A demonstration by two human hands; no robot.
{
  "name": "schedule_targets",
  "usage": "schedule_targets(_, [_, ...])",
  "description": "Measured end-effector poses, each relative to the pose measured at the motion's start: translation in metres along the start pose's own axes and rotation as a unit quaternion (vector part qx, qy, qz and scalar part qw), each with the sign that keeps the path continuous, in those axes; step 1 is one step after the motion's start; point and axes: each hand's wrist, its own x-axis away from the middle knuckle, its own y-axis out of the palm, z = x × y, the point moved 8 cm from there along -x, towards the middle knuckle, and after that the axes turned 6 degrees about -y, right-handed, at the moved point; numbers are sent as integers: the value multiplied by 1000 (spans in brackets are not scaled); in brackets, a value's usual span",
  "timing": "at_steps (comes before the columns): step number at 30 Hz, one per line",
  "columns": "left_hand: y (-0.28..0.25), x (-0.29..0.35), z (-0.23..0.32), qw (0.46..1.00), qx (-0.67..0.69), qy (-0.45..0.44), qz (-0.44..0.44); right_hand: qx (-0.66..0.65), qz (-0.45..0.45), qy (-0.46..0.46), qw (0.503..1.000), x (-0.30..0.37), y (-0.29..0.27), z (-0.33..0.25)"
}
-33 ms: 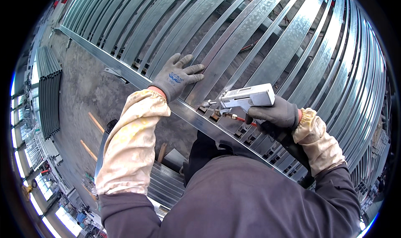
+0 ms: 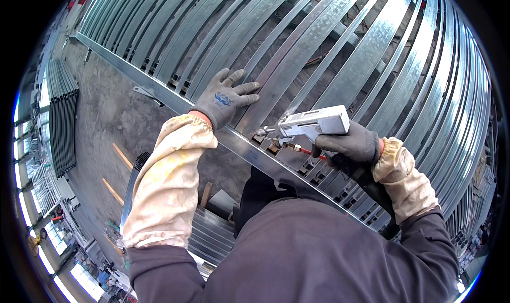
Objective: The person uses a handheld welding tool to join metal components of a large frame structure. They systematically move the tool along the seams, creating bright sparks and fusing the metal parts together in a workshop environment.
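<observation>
Hands: left (image 2: 217, 102) spread on metal slats (image 2: 276, 82) | right (image 2: 355, 143) gripping silver tool (image 2: 319, 123) | blue glove print (image 2: 223, 99)

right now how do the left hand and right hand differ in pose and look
The left hand lies with fingers spread on the bars, while the right hand is curled around a silver tool. The left hand shows a blue print on its back; none is visible on the right hand. Both wear gray gloves and come out of cream sleeves.
</observation>
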Motion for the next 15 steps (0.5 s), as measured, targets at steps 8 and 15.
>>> schedule_targets(8, [-13,70,-78,921,74,-284,257,3,3,-25,1000,0,-6,-8])
schedule_targets(15, [26,94,-34,892,120,-390,193,-4,27,-34,999,-3,-13,-6])
